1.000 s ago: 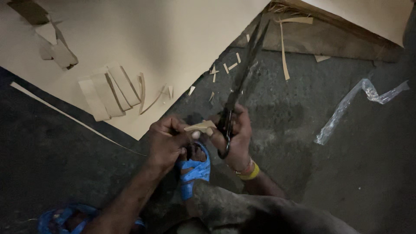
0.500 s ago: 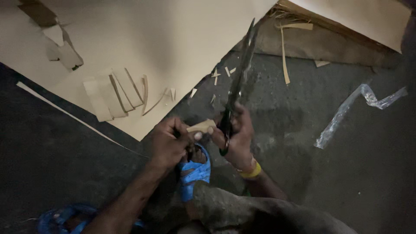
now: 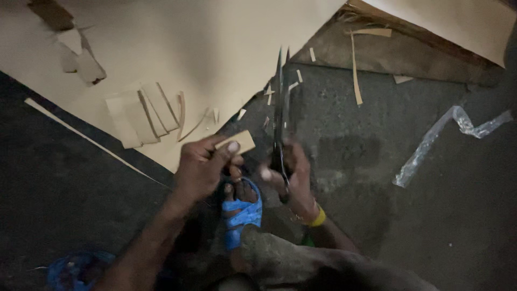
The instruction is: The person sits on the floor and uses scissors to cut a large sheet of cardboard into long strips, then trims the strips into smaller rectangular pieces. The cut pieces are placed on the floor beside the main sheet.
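Small tan cardboard piece (image 3: 237, 142) is sitting pinched in the left hand (image 3: 202, 170), fingers closed on it, just past the near edge of the big tan cardboard sheet (image 3: 177, 48) on the dark floor (image 3: 64, 178). Cut strips (image 3: 142, 113) are lying on that sheet, so some cutting looks done. Right hand (image 3: 291, 172) is gripping long dark scissors (image 3: 280, 102), blades nearly shut, pointing away, beside the piece, not biting it.

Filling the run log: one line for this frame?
left hand: holds card piece | right hand: holds scissors, blades up, nearly closed | below: blue sandal | floor: cardboard sheet, offcuts
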